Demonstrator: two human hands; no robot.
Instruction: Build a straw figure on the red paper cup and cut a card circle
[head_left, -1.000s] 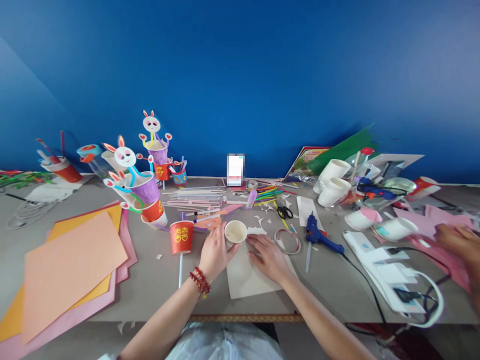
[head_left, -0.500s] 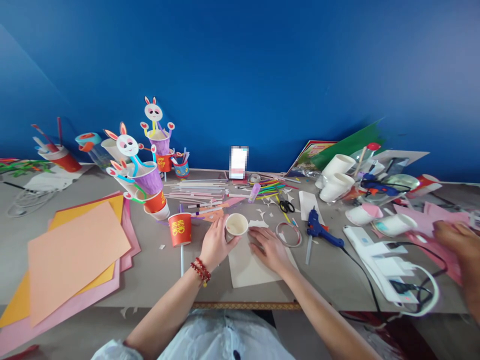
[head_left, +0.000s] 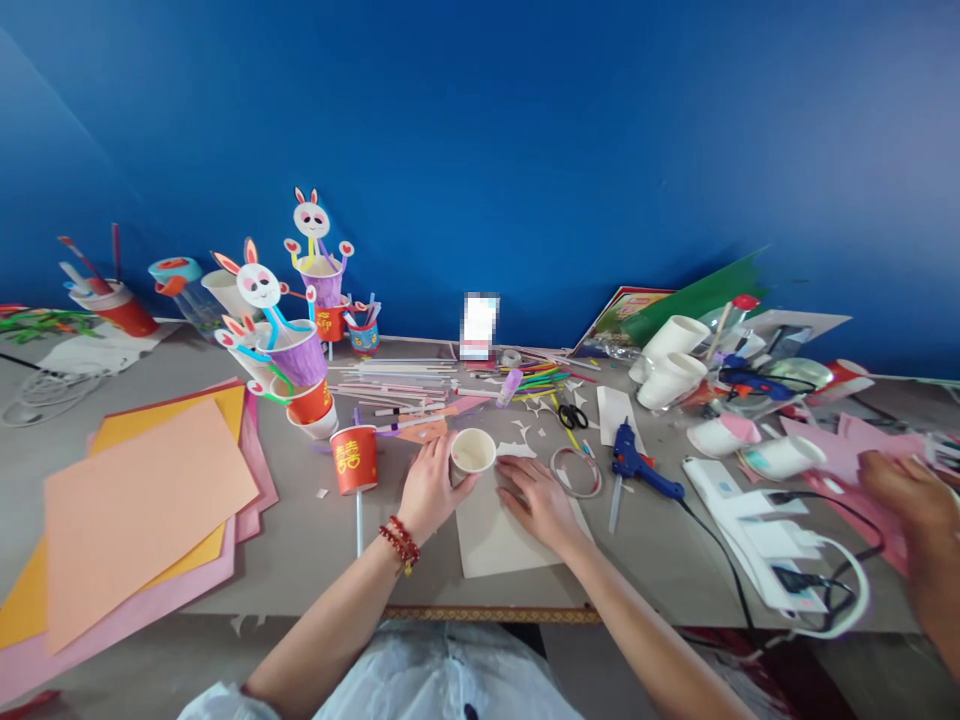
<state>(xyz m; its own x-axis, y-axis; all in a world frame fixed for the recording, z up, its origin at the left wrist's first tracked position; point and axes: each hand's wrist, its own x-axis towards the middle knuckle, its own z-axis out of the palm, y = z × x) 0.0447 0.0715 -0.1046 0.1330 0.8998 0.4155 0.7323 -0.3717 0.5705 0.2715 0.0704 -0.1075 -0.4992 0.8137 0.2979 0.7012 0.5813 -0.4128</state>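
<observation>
My left hand (head_left: 431,489), with red bead bracelets at the wrist, is wrapped round the side of a small white paper cup (head_left: 473,453). The cup stands upright with its mouth facing me, at the top of a sheet of white paper (head_left: 495,548). My right hand (head_left: 541,500) lies flat on that sheet, fingers stretched out and holding nothing. Left of my left hand a red paper cup (head_left: 355,460) with gold characters stands upside down, a pale stick (head_left: 358,525) reaching from it towards me.
Rabbit-figure cups (head_left: 300,352) and stacked coloured paper (head_left: 142,520) occupy the left. Straws (head_left: 405,370), scissors (head_left: 572,417) and a tape roll (head_left: 576,472) lie ahead. To the right are a blue glue gun (head_left: 641,468), a power strip (head_left: 742,530) and another person's hand (head_left: 911,490).
My two hands and the white cup keep their places. At the right, the other person's hand has shifted slightly. The view has turned a little.
</observation>
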